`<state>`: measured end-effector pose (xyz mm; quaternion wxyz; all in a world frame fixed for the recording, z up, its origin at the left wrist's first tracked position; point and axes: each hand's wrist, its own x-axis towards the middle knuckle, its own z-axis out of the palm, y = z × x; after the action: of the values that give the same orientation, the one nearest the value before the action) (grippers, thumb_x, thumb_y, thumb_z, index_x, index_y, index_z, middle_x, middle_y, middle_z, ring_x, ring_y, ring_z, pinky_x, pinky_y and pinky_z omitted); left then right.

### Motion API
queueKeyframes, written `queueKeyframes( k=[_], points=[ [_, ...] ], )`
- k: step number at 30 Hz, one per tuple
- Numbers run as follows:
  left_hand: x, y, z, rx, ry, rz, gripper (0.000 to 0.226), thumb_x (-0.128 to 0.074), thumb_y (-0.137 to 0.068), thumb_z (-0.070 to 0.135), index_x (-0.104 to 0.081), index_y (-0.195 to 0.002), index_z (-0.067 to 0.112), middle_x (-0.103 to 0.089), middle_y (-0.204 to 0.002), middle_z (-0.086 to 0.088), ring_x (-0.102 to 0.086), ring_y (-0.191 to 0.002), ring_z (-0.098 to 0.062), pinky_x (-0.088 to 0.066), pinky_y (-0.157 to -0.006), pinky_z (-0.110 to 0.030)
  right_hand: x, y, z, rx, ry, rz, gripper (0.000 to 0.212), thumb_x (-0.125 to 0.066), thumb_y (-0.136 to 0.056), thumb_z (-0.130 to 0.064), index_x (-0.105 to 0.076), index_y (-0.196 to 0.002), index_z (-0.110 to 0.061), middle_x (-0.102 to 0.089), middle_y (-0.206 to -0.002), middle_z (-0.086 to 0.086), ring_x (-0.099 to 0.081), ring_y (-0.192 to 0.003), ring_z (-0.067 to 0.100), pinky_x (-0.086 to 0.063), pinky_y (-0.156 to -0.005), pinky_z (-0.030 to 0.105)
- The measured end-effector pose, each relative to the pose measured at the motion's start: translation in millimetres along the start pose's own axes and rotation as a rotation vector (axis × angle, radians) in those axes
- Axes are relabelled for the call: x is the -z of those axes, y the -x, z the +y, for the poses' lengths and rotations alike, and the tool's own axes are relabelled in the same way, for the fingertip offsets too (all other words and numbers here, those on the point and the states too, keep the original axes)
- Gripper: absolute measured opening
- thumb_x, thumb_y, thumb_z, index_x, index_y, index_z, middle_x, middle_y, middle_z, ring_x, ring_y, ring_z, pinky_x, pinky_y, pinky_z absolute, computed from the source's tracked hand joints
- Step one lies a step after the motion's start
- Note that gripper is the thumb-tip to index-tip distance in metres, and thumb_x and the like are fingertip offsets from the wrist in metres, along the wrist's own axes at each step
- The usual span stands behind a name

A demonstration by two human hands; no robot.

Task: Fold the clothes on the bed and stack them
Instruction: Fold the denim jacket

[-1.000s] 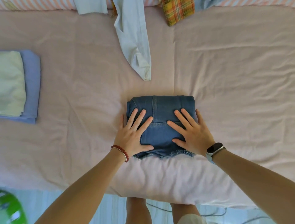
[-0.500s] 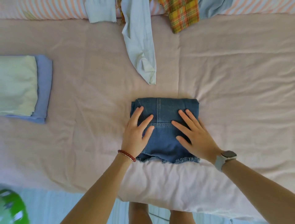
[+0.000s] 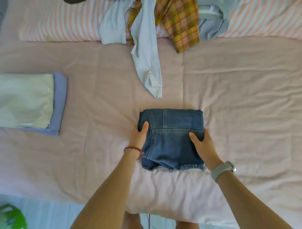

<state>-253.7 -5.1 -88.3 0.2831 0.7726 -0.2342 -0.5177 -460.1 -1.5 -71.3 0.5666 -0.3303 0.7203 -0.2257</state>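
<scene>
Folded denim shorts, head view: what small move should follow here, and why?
Probably lift the denim shorts and carry them left onto the folded stack. The left hand and right hand grip the opposite side edges, thumbs on top, and the shorts look fully folded. The stack of a pale garment on a blue one lies apart, to the left on the bed.

Pink wrinkled bedsheet point(image 3: 245, 91) fills most of the frame. Striped orange-and-white pillow point(image 3: 65, 22) lies along the far edge, with a second striped pillow point(image 3: 264, 19) at far right and something dark point(image 3: 73, 1) cut off at the top edge, too little showing to identify. Pale floor point(image 3: 54, 214) runs along the near side of the bed, with a blurred green object point(image 3: 13, 217) in the bottom-left corner.
</scene>
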Motion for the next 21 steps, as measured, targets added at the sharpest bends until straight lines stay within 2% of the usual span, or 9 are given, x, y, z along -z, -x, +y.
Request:
queueKeyframes(
  k=[3, 5, 9, 10, 12, 14, 16, 19, 21],
  points=[
    [9, 15, 5, -0.075, -0.01, 0.096, 0.032, -0.044, -0.097, 0.024, -0.053, -0.12, 0.003, -0.059, -0.113, -0.008, -0.056, -0.105, -0.025, -0.044, -0.089, -0.029, -10, 27, -16, 0.062, -0.044, 0.042, 0.022, -0.047, -0.096, -0.02, -0.044, -0.117, -0.021, -0.057, -0.102, -0.001, -0.055, -0.091, 0.017, -0.044, -0.074, 0.03],
    [38, 27, 8, -0.124, -0.004, 0.135, 0.032, -0.043, -0.098, 0.024, -0.05, -0.12, 0.002, -0.057, -0.113, -0.008, -0.053, -0.101, -0.021, -0.042, -0.086, -0.028, -31, 50, -27, 0.11, -0.06, 0.051, 0.028, -0.044, -0.097, -0.019, -0.041, -0.125, -0.019, -0.056, -0.105, -0.004, -0.054, -0.095, 0.018, -0.043, -0.071, 0.025],
    [140, 26, 19, -0.237, -0.012, 0.208, 0.033, -0.04, -0.099, 0.024, -0.048, -0.124, 0.004, -0.053, -0.112, -0.004, -0.05, -0.102, -0.019, -0.04, -0.086, -0.026, -116, 91, -60, 0.19, -0.096, 0.021, 0.042, -0.039, -0.099, -0.018, -0.03, -0.14, -0.021, -0.049, -0.118, -0.006, -0.048, -0.107, 0.014, -0.039, -0.084, 0.026],
    [172, 21, 23, -0.271, -0.02, 0.237, 0.034, -0.04, -0.099, 0.023, -0.048, -0.125, 0.003, -0.053, -0.113, -0.005, -0.049, -0.102, -0.018, -0.039, -0.087, -0.026, -145, 101, -70, 0.209, -0.121, -0.005, 0.041, -0.038, -0.099, -0.018, -0.029, -0.139, -0.022, -0.049, -0.115, -0.01, -0.049, -0.106, 0.01, -0.039, -0.083, 0.021],
    [240, 8, 34, -0.335, -0.033, 0.309, 0.034, -0.041, -0.099, 0.021, -0.046, -0.126, 0.002, -0.053, -0.113, -0.004, -0.049, -0.104, -0.019, -0.038, -0.088, -0.026, -207, 118, -92, 0.27, -0.141, -0.042, 0.042, -0.036, -0.1, -0.015, -0.026, -0.139, -0.025, -0.044, -0.113, -0.023, -0.049, -0.1, -0.01, -0.041, -0.078, 0.007],
    [307, -8, 48, -0.391, -0.017, 0.382, 0.034, -0.044, -0.098, 0.02, -0.042, -0.129, 0.007, -0.053, -0.104, 0.003, -0.05, -0.1, -0.019, -0.038, -0.084, -0.027, -269, 127, -115, 0.352, -0.156, -0.077, 0.047, -0.036, -0.099, -0.013, -0.019, -0.14, -0.03, -0.037, -0.117, -0.032, -0.045, -0.098, -0.024, -0.042, -0.081, 0.002],
    [369, -26, 57, -0.431, -0.038, 0.446, 0.036, -0.043, -0.098, 0.022, -0.038, -0.132, 0.014, -0.053, -0.099, 0.006, -0.05, -0.095, -0.018, -0.038, -0.082, -0.028, -328, 134, -140, 0.402, -0.175, -0.138, 0.054, -0.035, -0.099, -0.014, -0.011, -0.142, -0.037, -0.032, -0.123, -0.036, -0.044, -0.103, -0.023, -0.039, -0.084, 0.0],
    [445, -62, 63, -0.48, -0.131, 0.499, 0.036, -0.038, -0.1, 0.024, -0.036, -0.135, 0.018, -0.052, -0.124, -0.004, -0.049, -0.102, -0.019, -0.038, -0.087, -0.028, -402, 135, -172, 0.515, -0.143, -0.208, 0.054, -0.034, -0.1, -0.017, -0.01, -0.134, -0.051, -0.024, -0.135, -0.035, -0.037, -0.118, -0.015, -0.034, -0.094, 0.002],
    [479, -90, 63, -0.471, -0.17, 0.512, 0.038, -0.037, -0.1, 0.026, -0.035, -0.137, 0.019, -0.048, -0.132, -0.003, -0.049, -0.11, -0.022, -0.035, -0.089, -0.025, -442, 128, -185, 0.567, -0.127, -0.222, 0.053, -0.033, -0.1, -0.015, -0.014, -0.131, -0.053, -0.023, -0.144, -0.025, -0.032, -0.129, -0.004, -0.031, -0.104, 0.01]
  ],
)
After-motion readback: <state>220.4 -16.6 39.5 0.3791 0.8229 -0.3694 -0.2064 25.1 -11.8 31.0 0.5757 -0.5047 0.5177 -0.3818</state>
